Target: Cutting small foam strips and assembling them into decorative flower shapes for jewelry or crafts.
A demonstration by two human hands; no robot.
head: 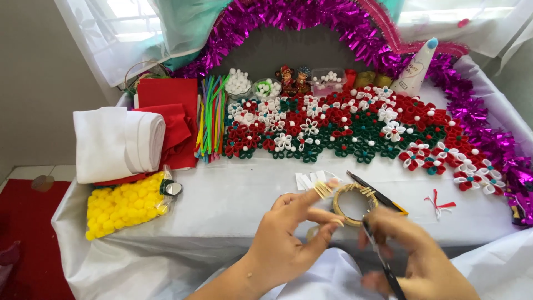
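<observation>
Here, near centre: left hand (288,222) pinches a tape roll (353,203) between thumb and fingers, closed on it, with a short strip stuck across the raised fingertips. Right hand (419,250) is wrapped around scissors (380,258), fist closed on the handles; blades point up at the roll's near rim. Whether the blades are parted I cannot tell, they blur.

Step in hand, as I judge it: snipping short bits of tape off the roll. Several bits already sit along the roll's far edge. The next cut calls for a steady roll and the blades meeting only the free tape, clear of the left fingertips, which are very close.

Around:
- A craft knife (377,193) lies just beyond the roll, touching or nearly so.
- White paper slips (306,180) to its left.
- A red-and-white scrap (440,204) to the right.
- Far side: a wide mat of paper flowers (355,125), red, white, green.
- Far left: pipe cleaners (211,116), red felt (169,94), white cloth roll (119,143).
- Near left: bag of yellow pompoms (125,204).
- Purple tinsel (472,111) arches over the back and down the right.

Nothing blocks the hands; only the knife crowds the roll.
</observation>
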